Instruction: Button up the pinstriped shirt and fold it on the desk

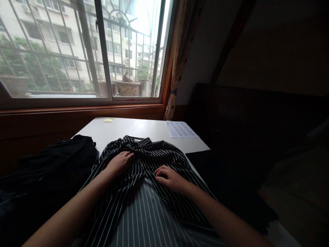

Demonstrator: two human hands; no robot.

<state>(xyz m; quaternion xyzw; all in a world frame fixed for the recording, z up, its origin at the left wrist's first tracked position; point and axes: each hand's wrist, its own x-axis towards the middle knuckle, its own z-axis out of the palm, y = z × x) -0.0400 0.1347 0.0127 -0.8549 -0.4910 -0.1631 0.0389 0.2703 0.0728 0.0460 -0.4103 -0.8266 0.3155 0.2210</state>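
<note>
A black shirt (pixel 164 154) with thin white stripes lies on a white table, its collar at the far end. Its front hangs apart below the chest, showing the greyer inner side of the back (pixel 146 212). My left hand (pixel 120 163) rests on the left front panel just below the collar, fingers stretched out over the cloth. Lower down on the right panel is my right hand (pixel 171 177), its fingers loosely curved and the thumb apart from them, fingertips touching the fabric. Neither hand visibly grips the cloth.
Dark clothing (pixel 59 161) is heaped at the left edge of the white table (pixel 128 127). A yellow sticky note (pixel 108 120) and printed sheets (pixel 181 129) lie at the back. Dark cloth (pixel 226 178) lies at the right. Behind stands a barred window (pixel 110 51) with a curtain (pixel 177 68).
</note>
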